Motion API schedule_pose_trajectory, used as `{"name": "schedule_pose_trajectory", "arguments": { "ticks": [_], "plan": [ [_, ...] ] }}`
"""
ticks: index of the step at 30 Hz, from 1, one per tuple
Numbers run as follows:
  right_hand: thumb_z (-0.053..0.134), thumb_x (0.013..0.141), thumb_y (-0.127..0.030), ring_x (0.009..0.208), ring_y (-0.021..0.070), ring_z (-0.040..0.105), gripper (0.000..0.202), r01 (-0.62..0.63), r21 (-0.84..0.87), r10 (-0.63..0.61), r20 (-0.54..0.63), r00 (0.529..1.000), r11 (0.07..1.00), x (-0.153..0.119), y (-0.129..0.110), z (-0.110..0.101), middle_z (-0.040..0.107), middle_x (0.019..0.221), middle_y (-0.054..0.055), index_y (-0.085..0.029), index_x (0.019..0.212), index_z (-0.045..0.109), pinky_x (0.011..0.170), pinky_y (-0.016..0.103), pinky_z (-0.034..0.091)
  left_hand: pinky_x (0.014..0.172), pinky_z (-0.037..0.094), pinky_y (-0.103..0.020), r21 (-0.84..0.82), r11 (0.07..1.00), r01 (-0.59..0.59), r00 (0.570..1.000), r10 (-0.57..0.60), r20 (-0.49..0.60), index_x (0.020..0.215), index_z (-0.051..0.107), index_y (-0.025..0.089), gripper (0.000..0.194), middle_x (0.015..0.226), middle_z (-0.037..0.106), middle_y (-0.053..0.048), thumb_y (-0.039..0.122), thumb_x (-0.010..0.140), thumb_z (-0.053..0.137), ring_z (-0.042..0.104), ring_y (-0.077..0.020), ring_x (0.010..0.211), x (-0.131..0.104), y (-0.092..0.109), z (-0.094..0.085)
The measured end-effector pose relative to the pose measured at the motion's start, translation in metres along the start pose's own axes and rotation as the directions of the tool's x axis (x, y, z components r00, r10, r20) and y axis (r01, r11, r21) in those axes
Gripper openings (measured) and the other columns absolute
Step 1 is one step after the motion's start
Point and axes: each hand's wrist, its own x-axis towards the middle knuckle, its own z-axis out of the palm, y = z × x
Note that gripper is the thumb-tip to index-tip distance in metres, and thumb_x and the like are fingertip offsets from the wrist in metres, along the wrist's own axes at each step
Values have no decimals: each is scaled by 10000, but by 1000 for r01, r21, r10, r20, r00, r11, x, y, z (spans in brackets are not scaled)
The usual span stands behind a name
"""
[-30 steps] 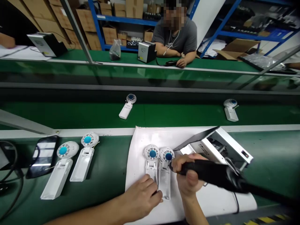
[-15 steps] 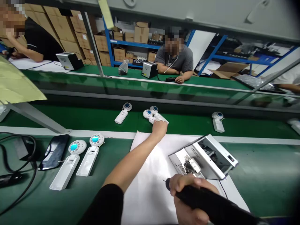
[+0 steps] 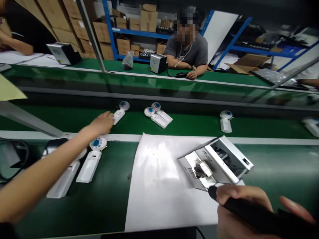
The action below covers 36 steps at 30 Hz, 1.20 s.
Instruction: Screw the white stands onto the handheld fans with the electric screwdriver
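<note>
My left hand (image 3: 102,122) reaches across to the back strip, fingers closed at the lower end of a white handheld fan (image 3: 119,116) with a round, blue-centred head. Part of that fan's handle is hidden by the fingers. In my right hand (image 3: 241,199) is a black electric screwdriver (image 3: 254,214), gripped round its body, its front end pointing left. Just beyond it, a silver-and-black screw feeder box (image 3: 219,159) sits tilted in view on a white sheet (image 3: 159,196).
Two touching fans (image 3: 159,118) and a single fan (image 3: 226,124) lie along the green back strip. On the bench at left is another fan (image 3: 89,166), with one more partly under my forearm. A sloping metal post (image 3: 32,118) stands left. Across the bench sits a co-worker (image 3: 186,49).
My left hand has moved left from the pair of fans to the single fan. My right hand, with the screwdriver, has shifted right. The view has tilted down slightly.
</note>
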Motion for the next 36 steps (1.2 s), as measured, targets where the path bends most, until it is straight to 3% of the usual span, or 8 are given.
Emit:
{"name": "schedule_pose_trajectory", "arguments": {
  "ticks": [4, 8, 12, 15, 19, 23, 26, 36],
  "plan": [
    [514, 982, -771, 373, 146, 465, 578, 147, -19, -143, 131, 981, 989, 26, 10, 22, 575, 591, -91, -253, 1237, 530, 368, 305, 461, 1036, 470, -484, -34, 993, -113, 993, 114, 31, 884, 652, 97, 628, 1019, 645, -108, 517, 1129, 254, 619, -317, 1168, -4, -40, 12],
    [642, 977, -652, 373, 119, 458, 464, 118, 57, -126, 145, 981, 991, 26, 32, 41, 565, 596, -105, -247, 1169, 522, 367, 254, 433, 974, 472, -416, -52, 991, -119, 993, 118, -28, 1033, 633, 87, 622, 1002, 607, -82, 477, 1159, 165, 612, -274, 1074, -12, -13, 26],
    [698, 982, -553, 403, 106, 468, 397, 115, 71, -124, 142, 982, 991, 16, 40, 44, 587, 619, -102, -244, 1180, 548, 392, 246, 449, 879, 482, -418, -41, 997, -63, 992, 58, -113, 1056, 607, 113, 430, 1036, 617, -133, 379, 1157, 284, 592, -298, 1000, -37, 53, 35],
    [668, 992, -576, 400, 108, 469, 406, 48, 117, -74, 225, 972, 992, 12, 31, 44, 578, 624, -99, -253, 1218, 571, 384, 255, 447, 847, 463, -452, -52, 987, -155, 969, 141, -204, 967, 621, 155, 281, 969, 624, -132, 269, 1118, 414, 567, -311, 932, -64, 120, 41],
    [458, 1015, -737, 387, 113, 447, 552, -115, 251, 28, 327, 945, 961, 5, 9, 50, 557, 619, -88, -277, 1295, 577, 381, 290, 458, 863, 431, -435, -167, 842, -514, 844, 461, -272, 886, 625, 169, 189, 889, 594, -91, 65, 982, 501, 523, -263, 841, -100, 207, 58],
    [344, 1022, -785, 393, 108, 453, 627, -169, 322, 41, 369, 928, 932, -6, 2, 66, 558, 632, -78, -289, 1331, 572, 379, 285, 457, 881, 444, -416, -230, 653, -721, 692, 663, -286, 921, 654, 145, 49, 879, 601, -91, 112, 927, 619, 538, -259, 847, -114, 255, 84],
    [429, 1018, -758, 409, 116, 481, 570, -175, 320, 51, 362, 931, 931, -18, 15, 82, 572, 652, -78, -294, 1315, 577, 398, 291, 480, 877, 445, -400, -255, 589, -767, 640, 677, -363, 912, 650, 145, 131, 885, 619, -88, 194, 1025, 607, 572, -255, 879, -113, 263, 96],
    [607, 978, -686, 388, 119, 454, 469, -175, 282, 70, 347, 935, 943, -30, 51, 105, 560, 611, -100, -302, 1246, 580, 412, 284, 475, 1043, 443, -413, -307, 578, -756, 654, 648, -390, 991, 674, 139, 187, 947, 680, -92, 282, 1079, 589, 626, -269, 995, -112, 262, 100]
  ]
}}
